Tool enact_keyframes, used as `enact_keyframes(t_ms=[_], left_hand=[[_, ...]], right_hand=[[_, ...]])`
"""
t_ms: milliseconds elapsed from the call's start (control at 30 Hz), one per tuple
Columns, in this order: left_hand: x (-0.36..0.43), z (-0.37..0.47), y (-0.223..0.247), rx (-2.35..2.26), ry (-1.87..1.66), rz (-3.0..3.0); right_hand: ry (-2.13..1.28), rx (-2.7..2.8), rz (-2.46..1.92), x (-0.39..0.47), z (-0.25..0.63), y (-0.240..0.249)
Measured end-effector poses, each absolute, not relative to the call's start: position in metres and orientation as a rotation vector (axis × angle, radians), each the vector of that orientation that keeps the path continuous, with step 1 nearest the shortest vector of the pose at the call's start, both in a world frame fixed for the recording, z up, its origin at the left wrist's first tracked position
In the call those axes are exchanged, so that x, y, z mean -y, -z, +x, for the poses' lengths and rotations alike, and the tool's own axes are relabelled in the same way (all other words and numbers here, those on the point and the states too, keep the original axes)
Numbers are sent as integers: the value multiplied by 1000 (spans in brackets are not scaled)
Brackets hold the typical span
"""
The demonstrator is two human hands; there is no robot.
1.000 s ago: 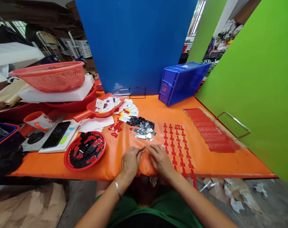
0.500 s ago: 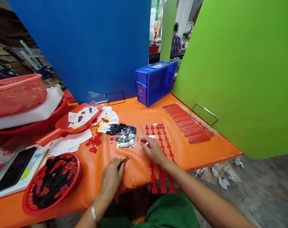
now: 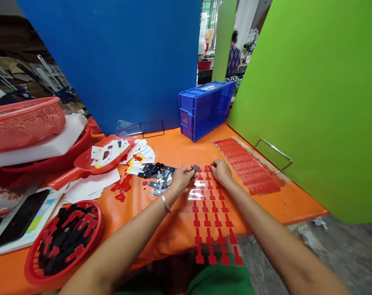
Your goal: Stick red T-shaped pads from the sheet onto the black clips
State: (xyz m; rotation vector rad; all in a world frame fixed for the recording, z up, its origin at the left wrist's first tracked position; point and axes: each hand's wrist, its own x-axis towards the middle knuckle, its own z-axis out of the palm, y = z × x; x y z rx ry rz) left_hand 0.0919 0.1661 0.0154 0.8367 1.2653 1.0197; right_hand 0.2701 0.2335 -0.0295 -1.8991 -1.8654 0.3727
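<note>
My left hand point(image 3: 182, 180) pinches a small dark metal plate point(image 3: 195, 168) over the upper left of a clear sheet of red T-shaped stickers point(image 3: 207, 207). At the sheet's upper right corner, my right hand point(image 3: 222, 172) has its fingertips pressed together against the top row; whether a sticker is between them is hidden. The sheet's lower end hangs over the table's front edge. Left of the sheet lies a pile of black and silver metal plates point(image 3: 158, 180), partly behind my left hand. Loose red pieces point(image 3: 121, 187) lie further left.
A red basket point(image 3: 101, 223) of black and red pieces stands front left. Behind it are a phone point(image 3: 21, 217), white papers point(image 3: 87, 186) and a red scoop point(image 3: 81, 162) with cards. A blue bin point(image 3: 207, 110) and more red sticker sheets point(image 3: 250, 166) lie towards the back and right.
My left hand has moved forward and right with its plate, from the table's front to the sheet's top. My right hand has shifted right and forward to the sheet's upper corner.
</note>
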Motion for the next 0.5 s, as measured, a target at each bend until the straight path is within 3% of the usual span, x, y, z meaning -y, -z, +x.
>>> enact_keyframes(t_ms=[500], left_hand=[[-241,147,16,-1475,-963,880]], right_hand=[[-307,1976,-1954,-227,266,21]])
